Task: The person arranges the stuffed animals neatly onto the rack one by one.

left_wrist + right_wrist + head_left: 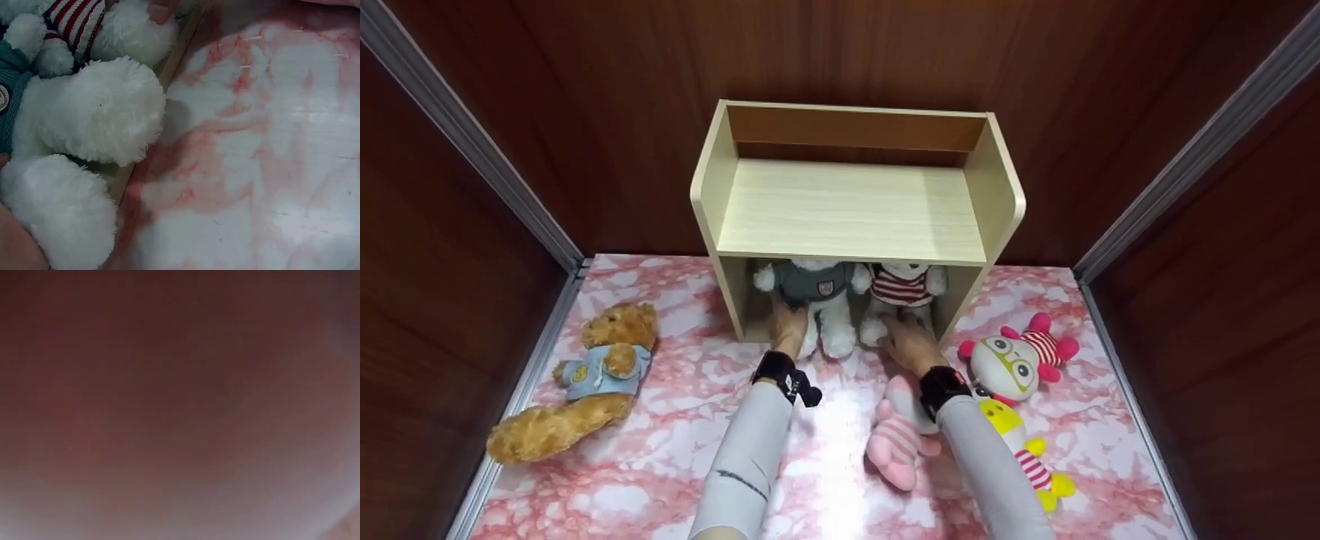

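The fingers of a person's left hand lie against a leg of a white bear in a grey-green shirt, and those of the right hand touch a bear in red stripes; whether either grips cannot be told. Both bears occupy the lower compartment of a pale shelf unit, whose middle board hides most of their heads. The right forearm partly covers a pink toy and a yellow toy; a brown bear lies left on the marbled surface.
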`<action>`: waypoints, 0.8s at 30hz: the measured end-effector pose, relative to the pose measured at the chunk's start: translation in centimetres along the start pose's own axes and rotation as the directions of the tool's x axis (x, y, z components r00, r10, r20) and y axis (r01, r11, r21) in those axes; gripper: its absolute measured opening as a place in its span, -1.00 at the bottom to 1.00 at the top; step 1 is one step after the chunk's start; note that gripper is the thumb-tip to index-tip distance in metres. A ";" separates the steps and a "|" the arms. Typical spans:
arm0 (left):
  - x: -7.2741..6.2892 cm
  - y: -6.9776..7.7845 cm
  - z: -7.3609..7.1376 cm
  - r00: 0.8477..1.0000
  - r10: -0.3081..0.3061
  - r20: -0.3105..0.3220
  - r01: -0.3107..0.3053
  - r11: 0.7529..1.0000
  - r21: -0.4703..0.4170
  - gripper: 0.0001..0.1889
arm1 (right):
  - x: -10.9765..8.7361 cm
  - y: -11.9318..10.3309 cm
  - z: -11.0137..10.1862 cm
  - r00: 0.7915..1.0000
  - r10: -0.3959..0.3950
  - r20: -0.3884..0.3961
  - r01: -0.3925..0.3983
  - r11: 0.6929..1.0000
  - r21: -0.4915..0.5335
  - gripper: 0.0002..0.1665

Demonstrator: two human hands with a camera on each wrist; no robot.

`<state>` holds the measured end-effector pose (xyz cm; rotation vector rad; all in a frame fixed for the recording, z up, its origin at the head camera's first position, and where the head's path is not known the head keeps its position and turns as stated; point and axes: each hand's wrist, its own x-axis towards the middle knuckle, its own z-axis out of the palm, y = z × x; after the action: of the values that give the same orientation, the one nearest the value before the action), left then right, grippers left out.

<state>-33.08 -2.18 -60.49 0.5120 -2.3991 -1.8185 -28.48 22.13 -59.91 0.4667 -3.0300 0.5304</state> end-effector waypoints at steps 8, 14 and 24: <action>1.6 1.6 1.3 0.990 0.138 -0.001 -0.138 0.985 -0.103 -0.30 | -0.1 0.1 0.0 0.998 -0.052 -0.041 0.051 0.999 -0.015 -0.45; 1.5 1.6 2.4 0.981 0.195 0.006 -0.193 0.973 -0.125 -0.32 | 0.0 -0.1 -0.2 0.999 -0.046 -0.017 0.046 0.999 -0.022 -0.45; 4.0 -1.1 5.7 0.924 0.383 0.017 -0.382 0.916 0.121 -0.60 | 0.1 -0.2 -0.5 0.999 -0.022 0.038 0.024 0.999 -0.031 -0.44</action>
<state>-38.14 1.60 -63.66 0.0441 -2.4031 -1.5074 -28.55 22.04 -59.40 0.5154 -3.0602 0.4769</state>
